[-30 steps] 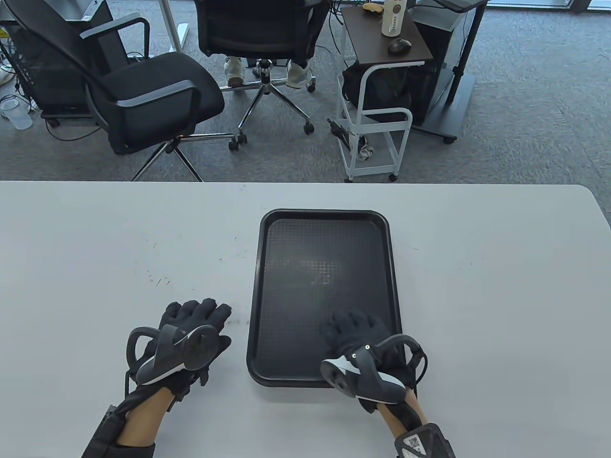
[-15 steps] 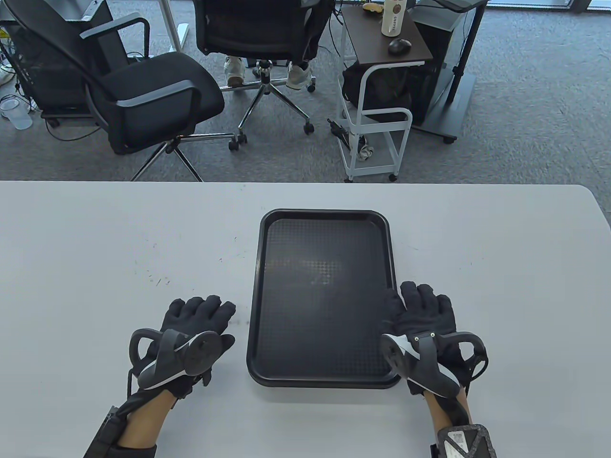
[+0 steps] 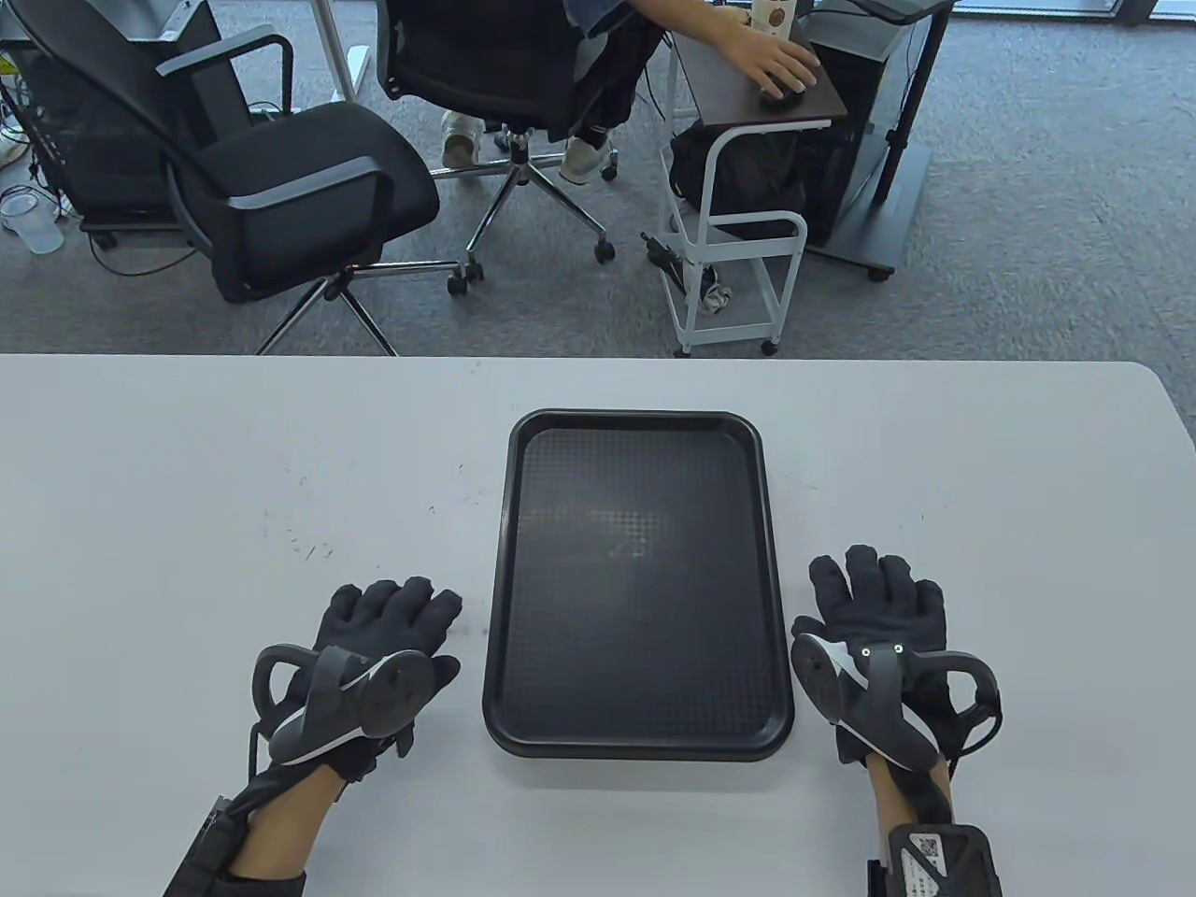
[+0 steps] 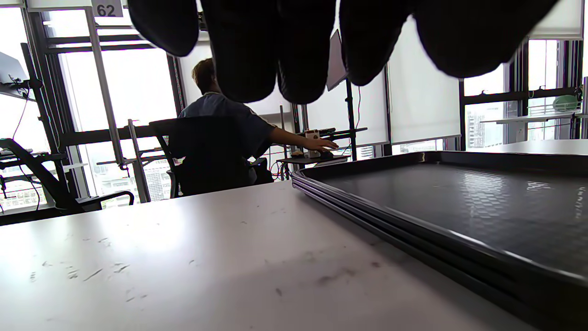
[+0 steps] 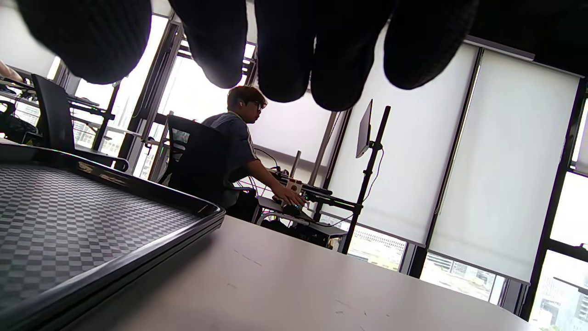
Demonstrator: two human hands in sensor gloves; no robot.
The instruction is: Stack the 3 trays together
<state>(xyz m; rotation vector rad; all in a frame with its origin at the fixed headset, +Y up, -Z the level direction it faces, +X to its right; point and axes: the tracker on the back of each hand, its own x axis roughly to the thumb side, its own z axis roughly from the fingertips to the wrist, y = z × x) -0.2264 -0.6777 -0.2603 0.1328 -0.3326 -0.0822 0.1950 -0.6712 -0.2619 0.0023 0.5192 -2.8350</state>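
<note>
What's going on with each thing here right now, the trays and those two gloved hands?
Trays: nested in one stack, flat on the table, nothing on top; layered rims show in the left wrist view.
Left hand: left of the stack, fingers spread, holds nothing.
Right hand: right of the stack, off the rim, fingers spread, holds nothing.

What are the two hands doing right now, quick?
Left hand: open, flat on the table, holding nothing.
Right hand: open, beside the stacked trays, holding nothing.
</note>
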